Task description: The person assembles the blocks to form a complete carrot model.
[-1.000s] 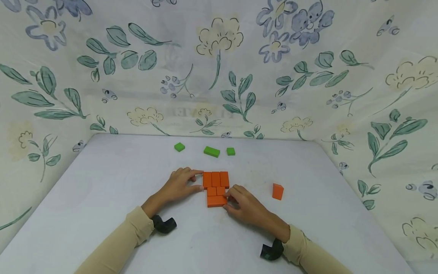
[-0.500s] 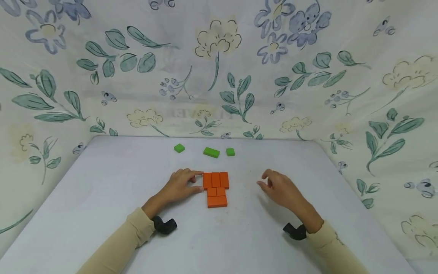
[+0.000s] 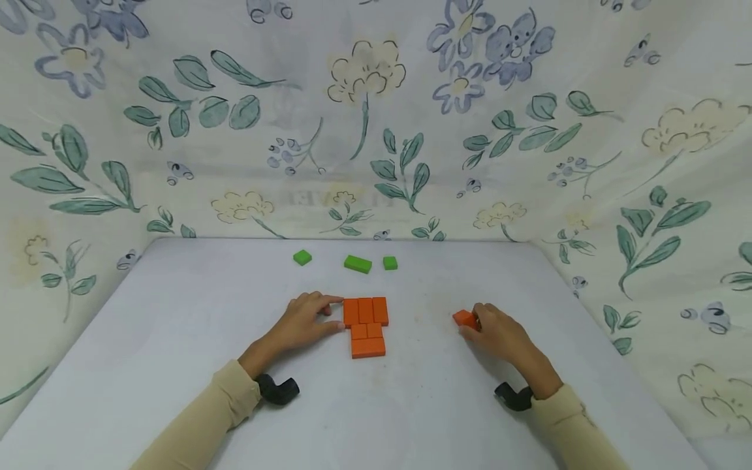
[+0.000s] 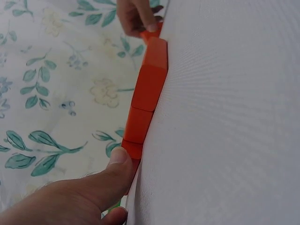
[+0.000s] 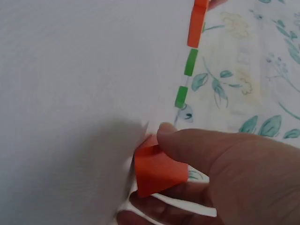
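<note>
Several flat orange blocks (image 3: 365, 311) lie tightly together on the white table in a T-like shape, a wider row at the back and a narrower part in front. My left hand (image 3: 305, 320) touches the left end of the back row, index fingertip at the far corner and thumb at the near one; the left wrist view shows the thumb (image 4: 121, 155) against the block side. To the right, my right hand (image 3: 499, 329) pinches a separate orange wedge-shaped block (image 5: 159, 171) between thumb and fingers. That block is tilted, and the fingers partly hide it.
Behind the orange group lie three green blocks: a small one at left (image 3: 302, 257), a longer one (image 3: 357, 264) in the middle and a small one at right (image 3: 390, 263). A flower-patterned cloth (image 3: 329, 163) hangs around the table (image 3: 423, 405).
My right hand has left the orange group, moved right and taken hold of the separate orange wedge block, tipping it. The left hand stays at the group's left end.
</note>
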Available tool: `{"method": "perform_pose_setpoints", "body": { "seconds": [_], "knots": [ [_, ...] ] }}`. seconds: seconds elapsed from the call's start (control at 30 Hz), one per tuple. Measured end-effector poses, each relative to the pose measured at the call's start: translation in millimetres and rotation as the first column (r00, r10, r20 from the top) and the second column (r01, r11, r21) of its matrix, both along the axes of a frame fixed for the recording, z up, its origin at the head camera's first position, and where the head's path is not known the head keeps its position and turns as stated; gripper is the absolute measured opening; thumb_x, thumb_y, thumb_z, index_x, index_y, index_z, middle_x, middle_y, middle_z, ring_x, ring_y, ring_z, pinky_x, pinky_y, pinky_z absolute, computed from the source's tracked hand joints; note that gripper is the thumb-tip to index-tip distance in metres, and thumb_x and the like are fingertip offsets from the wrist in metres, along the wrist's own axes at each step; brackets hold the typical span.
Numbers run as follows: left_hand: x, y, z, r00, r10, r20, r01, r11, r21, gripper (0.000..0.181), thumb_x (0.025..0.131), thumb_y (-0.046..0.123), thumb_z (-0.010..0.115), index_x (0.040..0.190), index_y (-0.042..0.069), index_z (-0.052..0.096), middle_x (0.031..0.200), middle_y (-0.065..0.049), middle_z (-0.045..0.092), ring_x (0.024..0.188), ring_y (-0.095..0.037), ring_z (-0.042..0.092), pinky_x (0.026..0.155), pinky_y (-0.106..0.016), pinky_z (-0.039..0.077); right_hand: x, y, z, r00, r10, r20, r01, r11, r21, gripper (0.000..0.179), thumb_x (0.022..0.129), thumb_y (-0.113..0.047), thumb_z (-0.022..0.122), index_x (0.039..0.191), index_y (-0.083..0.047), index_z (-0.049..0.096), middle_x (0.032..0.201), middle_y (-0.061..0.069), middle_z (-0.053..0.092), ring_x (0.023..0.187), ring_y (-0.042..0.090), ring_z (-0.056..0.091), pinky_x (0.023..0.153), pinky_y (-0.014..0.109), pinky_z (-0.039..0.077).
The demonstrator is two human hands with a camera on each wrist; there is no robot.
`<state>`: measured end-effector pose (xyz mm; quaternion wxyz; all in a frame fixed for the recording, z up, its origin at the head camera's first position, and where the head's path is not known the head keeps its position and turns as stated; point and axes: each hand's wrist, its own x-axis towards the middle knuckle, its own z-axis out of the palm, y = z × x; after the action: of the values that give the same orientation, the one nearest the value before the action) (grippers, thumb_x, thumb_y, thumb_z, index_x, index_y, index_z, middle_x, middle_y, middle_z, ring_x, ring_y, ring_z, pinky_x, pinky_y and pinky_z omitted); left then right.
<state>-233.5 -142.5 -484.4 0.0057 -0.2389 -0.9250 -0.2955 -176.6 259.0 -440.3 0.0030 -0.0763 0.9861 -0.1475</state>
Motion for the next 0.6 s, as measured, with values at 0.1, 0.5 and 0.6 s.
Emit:
{"method": "perform_pose_setpoints", "body": {
  "seconds": [0.1, 0.5, 0.6],
  "knots": [
    [-0.6, -1.6, -0.5, 1.000, -0.002, -0.014, 0.002, 1.000, -0.004, 0.054, 0.087, 0.043, 0.076, 0.135, 0.021, 0.063, 0.094, 0.006, 0.057, 0.089, -0.013, 0.047, 0.081, -0.035, 0.032, 0.9, -2, -2.7, 0.997, 0.060, -0.043, -0.060, 0.998, -0.007, 0.031, 0.090, -0.023, 0.074, 0.101, -0.002, 0.054, 0.080, 0.004, 0.050, 0.069, 0.016, 0.046, 0.059, 0.027, 0.038],
    [-0.1, -1.4, 3.2, 1.000, -0.008, 0.004, 0.008, 1.000, 0.001, 0.054, 0.088, 0.043, 0.075, 0.135, 0.020, 0.063, 0.094, 0.006, 0.056, 0.089, -0.014, 0.046, 0.079, -0.033, 0.031, 1.5, 15, 0.8, 0.988, 0.149, -0.024, -0.151, 0.969, -0.194, 0.013, 0.089, -0.006, 0.073, 0.100, -0.007, 0.066, 0.096, 0.004, 0.069, 0.086, 0.016, 0.061, 0.074, 0.033, 0.052],
    [0.3, -1.4, 2.3, 1.000, -0.002, 0.003, 0.002, 1.000, 0.003, 0.054, 0.088, 0.043, 0.075, 0.135, 0.020, 0.063, 0.095, 0.006, 0.057, 0.089, -0.014, 0.046, 0.080, -0.033, 0.031, 0.9, 23, -1.3, 0.987, 0.152, -0.050, -0.159, 0.967, -0.201, 0.008, 0.089, -0.007, 0.072, 0.097, -0.009, 0.070, 0.095, 0.003, 0.070, 0.086, 0.015, 0.063, 0.076, 0.033, 0.053]
  ]
}}
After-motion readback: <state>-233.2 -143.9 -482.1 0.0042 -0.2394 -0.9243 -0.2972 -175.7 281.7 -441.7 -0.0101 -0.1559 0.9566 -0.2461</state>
